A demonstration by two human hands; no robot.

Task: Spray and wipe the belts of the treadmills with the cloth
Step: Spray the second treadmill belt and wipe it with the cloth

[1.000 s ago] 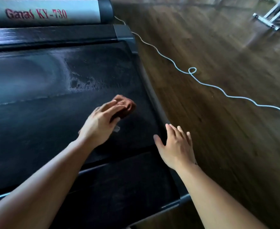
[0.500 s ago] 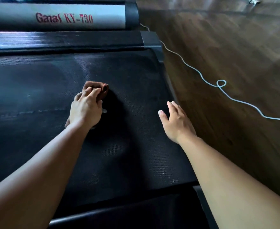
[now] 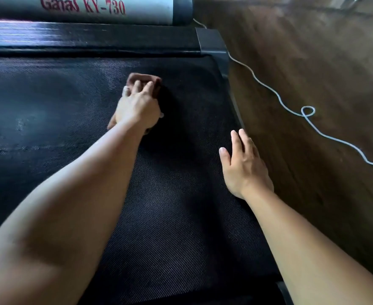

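The brown cloth point(image 3: 144, 80) lies on the black treadmill belt point(image 3: 181, 216), under the fingers point(image 3: 147, 88) of the left hand point(image 3: 137, 108). They lie close together and press it down. The right hand point(image 3: 244, 168) is at the belt's right edge, fingers straight and together, thumb apart. To the right of those fingers, a white cable point(image 3: 306, 112) loops over the wooden floor point(image 3: 313, 62).

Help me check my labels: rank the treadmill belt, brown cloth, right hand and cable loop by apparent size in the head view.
1. treadmill belt
2. right hand, nearer the camera, so unsure
3. brown cloth, partly covered by the left hand
4. cable loop
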